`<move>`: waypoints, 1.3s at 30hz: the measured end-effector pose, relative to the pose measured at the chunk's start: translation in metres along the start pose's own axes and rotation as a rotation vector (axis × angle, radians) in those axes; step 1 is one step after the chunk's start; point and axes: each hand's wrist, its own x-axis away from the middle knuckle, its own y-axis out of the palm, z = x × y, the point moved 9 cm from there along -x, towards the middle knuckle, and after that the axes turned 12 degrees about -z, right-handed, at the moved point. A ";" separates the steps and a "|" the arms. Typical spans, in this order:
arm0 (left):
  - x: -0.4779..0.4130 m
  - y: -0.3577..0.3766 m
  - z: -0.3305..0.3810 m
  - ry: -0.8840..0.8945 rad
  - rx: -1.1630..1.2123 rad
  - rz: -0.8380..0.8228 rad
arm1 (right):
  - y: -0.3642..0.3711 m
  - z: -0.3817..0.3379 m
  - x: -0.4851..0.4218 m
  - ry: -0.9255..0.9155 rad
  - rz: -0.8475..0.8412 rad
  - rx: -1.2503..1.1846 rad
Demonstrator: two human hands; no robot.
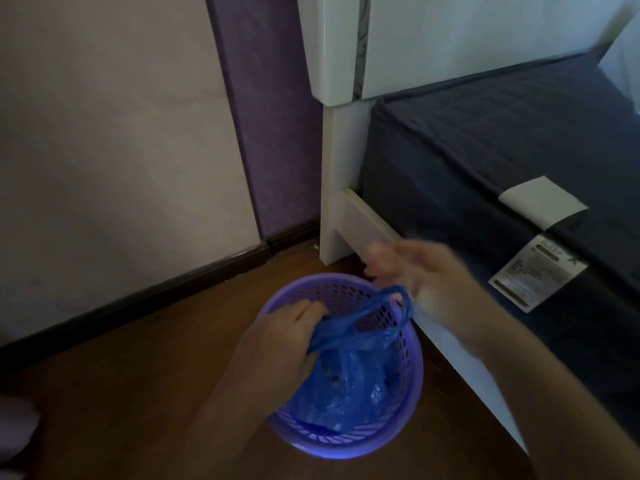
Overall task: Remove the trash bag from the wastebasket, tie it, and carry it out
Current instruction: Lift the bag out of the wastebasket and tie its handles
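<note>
A purple perforated wastebasket (304, 289) stands on the wooden floor beside the bed. Inside it sits a blue plastic trash bag (360, 379) with its handles pulled up. My left hand (277, 344) reaches into the basket and grips the bag's left side near one handle. My right hand (422, 271) is blurred above the basket's right rim. A blue handle loop (398, 299) hangs from its fingers, which look spread.
A white bed frame (360, 216) with a dark blue mattress (502, 140) runs along the right, close to the basket. A wall with a dark skirting board (138, 299) lies to the left. A purple wall strip (273, 116) stands behind. Bare wooden floor (121, 393) shows at the lower left.
</note>
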 end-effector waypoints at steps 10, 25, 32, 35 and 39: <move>-0.011 0.030 -0.005 -0.124 0.314 -0.216 | 0.086 -0.009 0.015 -0.008 -0.294 1.360; -0.004 0.018 -0.004 -0.044 0.406 -0.167 | 0.068 -0.001 0.002 -0.321 -0.231 0.881; -0.006 -0.010 0.009 0.109 0.562 0.048 | 0.028 0.034 -0.019 -0.253 -0.051 0.021; -0.002 -0.024 0.008 0.132 0.483 0.147 | 0.040 0.051 -0.023 -0.140 -0.093 -0.332; 0.005 -0.037 0.008 0.092 0.404 0.218 | 0.047 0.057 -0.025 -0.022 -0.111 -0.587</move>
